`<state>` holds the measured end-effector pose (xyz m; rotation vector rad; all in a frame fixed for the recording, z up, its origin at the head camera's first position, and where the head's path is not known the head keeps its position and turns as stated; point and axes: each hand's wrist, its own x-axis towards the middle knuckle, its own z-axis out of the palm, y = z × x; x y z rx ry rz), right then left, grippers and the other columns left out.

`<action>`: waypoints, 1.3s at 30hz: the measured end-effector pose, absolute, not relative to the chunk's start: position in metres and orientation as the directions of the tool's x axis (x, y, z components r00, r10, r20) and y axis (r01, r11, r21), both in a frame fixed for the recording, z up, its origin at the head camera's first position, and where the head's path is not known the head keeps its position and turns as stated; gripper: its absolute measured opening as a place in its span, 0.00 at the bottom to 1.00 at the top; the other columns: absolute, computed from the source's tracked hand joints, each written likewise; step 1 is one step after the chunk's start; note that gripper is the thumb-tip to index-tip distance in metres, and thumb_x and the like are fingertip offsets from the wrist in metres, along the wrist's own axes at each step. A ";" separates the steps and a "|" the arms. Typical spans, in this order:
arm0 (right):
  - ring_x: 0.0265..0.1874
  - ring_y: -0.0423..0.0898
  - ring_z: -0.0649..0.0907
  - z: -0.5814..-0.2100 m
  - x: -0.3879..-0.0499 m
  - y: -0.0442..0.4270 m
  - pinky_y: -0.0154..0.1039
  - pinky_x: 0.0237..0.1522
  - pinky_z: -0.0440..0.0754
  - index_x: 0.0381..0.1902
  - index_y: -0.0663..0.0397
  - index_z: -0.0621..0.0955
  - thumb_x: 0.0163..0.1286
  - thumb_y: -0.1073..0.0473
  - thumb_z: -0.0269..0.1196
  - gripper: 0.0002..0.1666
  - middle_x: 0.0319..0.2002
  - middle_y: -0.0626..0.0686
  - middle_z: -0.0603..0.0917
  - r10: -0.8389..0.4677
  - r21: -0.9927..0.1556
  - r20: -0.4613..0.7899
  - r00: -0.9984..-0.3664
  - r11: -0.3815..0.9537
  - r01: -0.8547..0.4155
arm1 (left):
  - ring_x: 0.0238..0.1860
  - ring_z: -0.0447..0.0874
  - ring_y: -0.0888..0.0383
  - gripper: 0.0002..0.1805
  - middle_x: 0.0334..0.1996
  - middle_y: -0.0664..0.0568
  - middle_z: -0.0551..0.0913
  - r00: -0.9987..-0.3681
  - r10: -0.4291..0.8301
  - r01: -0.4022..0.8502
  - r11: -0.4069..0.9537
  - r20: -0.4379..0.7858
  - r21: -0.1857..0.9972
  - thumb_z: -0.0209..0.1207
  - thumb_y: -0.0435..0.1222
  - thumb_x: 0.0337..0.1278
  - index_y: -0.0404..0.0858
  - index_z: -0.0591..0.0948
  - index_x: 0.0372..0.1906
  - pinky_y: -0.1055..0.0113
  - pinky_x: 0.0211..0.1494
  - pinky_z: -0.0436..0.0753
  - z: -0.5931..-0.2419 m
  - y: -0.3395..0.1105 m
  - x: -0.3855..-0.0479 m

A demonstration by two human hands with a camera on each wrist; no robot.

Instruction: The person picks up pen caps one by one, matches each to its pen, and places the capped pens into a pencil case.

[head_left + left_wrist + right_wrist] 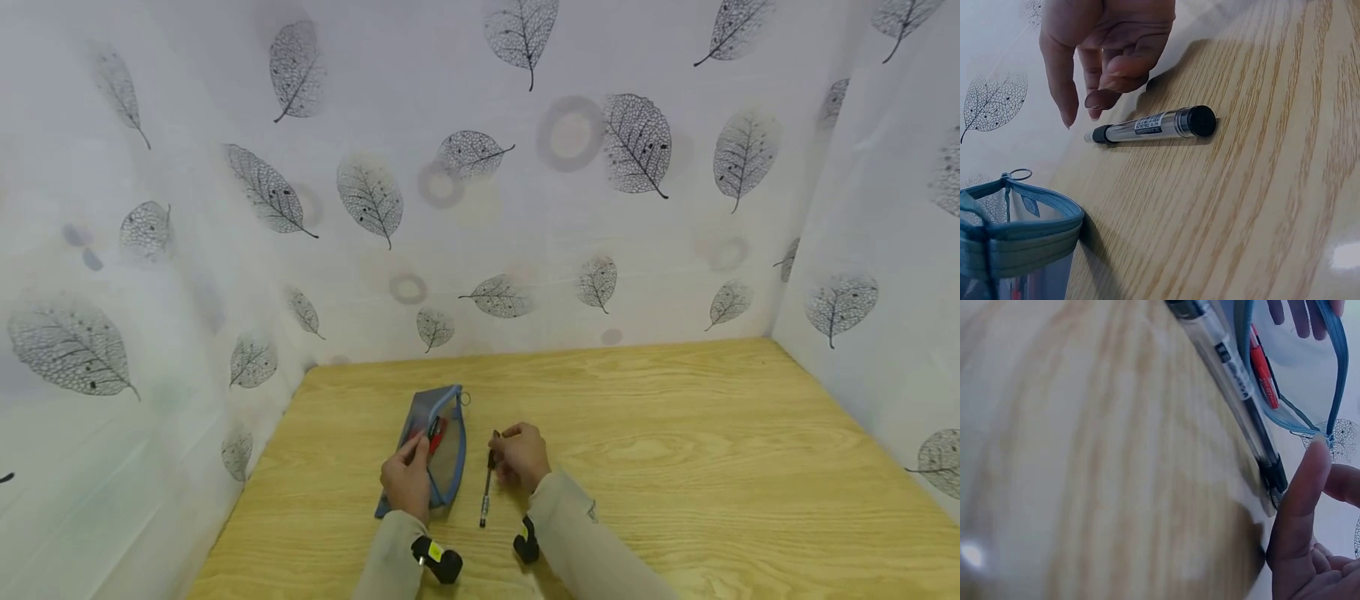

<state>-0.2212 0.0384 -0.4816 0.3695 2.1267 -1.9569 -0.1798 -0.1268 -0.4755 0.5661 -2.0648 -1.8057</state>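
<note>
A blue-edged mesh pencil pouch (450,450) lies with its zip mouth spread, a red pen (1263,372) and other slim items inside. My left hand (407,479) pinches one rim of the pouch; in the right wrist view its fingers (1300,312) show beyond the mouth. To the right, a clear-barrelled pen (1147,125) with black ends lies on the table. My right hand (522,457) is at the pen's far end. In the left wrist view the right hand's fingertips (1067,120) hang near that end, slightly parted, without a visible grip.
The wood-grain table (675,467) extends to the right of both hands. Behind and at the sides hang pale sheets (570,217) printed with dark leaves. A small ring (466,398) sticks out from the pouch's far corner.
</note>
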 end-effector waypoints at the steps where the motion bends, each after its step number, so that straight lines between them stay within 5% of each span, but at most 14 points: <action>1: 0.11 0.42 0.77 -0.481 -0.220 0.038 0.36 0.14 0.79 0.49 0.67 0.72 0.65 0.66 0.62 0.17 0.24 0.56 0.81 0.032 -0.935 -0.344 -0.938 0.086 0.345 | 0.57 0.76 0.42 0.16 0.55 0.37 0.80 -0.863 -0.505 -0.073 0.111 -0.006 0.991 0.58 0.39 0.67 0.34 0.83 0.52 0.54 0.52 0.79 -0.475 -0.127 -0.180; 12: 0.09 0.41 0.76 -0.483 -0.217 0.038 0.37 0.15 0.80 0.47 0.67 0.71 0.61 0.69 0.64 0.19 0.16 0.53 0.78 0.025 -0.920 -0.350 -0.936 0.178 0.348 | 0.54 0.79 0.45 0.14 0.53 0.38 0.81 -0.856 -0.517 -0.071 0.113 -0.002 0.991 0.59 0.37 0.65 0.35 0.84 0.51 0.74 0.40 0.77 -0.476 -0.127 -0.181; 21: 0.09 0.43 0.79 -0.485 -0.220 0.037 0.39 0.15 0.81 0.31 0.64 0.76 0.57 0.71 0.66 0.07 0.16 0.55 0.80 0.019 -0.911 -0.351 -0.936 0.227 0.346 | 0.56 0.78 0.44 0.14 0.53 0.39 0.81 -0.854 -0.520 -0.068 0.125 0.007 0.990 0.59 0.38 0.65 0.35 0.84 0.50 0.60 0.48 0.80 -0.477 -0.127 -0.182; 31: 0.09 0.43 0.79 -0.484 -0.219 0.038 0.39 0.15 0.81 0.28 0.64 0.77 0.59 0.70 0.64 0.04 0.15 0.55 0.80 0.003 -0.920 -0.337 -0.941 0.211 0.330 | 0.53 0.79 0.45 0.14 0.52 0.38 0.82 -0.855 -0.518 -0.057 0.118 0.013 0.991 0.59 0.38 0.65 0.35 0.85 0.50 0.78 0.37 0.75 -0.476 -0.126 -0.181; 39: 0.09 0.43 0.79 -0.482 -0.216 0.040 0.40 0.15 0.81 0.28 0.65 0.78 0.61 0.69 0.62 0.03 0.16 0.56 0.81 -0.018 -0.932 -0.315 -0.949 0.194 0.306 | 0.54 0.79 0.45 0.14 0.52 0.39 0.81 -0.858 -0.514 -0.060 0.114 0.007 0.992 0.59 0.38 0.65 0.36 0.85 0.50 0.67 0.44 0.80 -0.477 -0.126 -0.181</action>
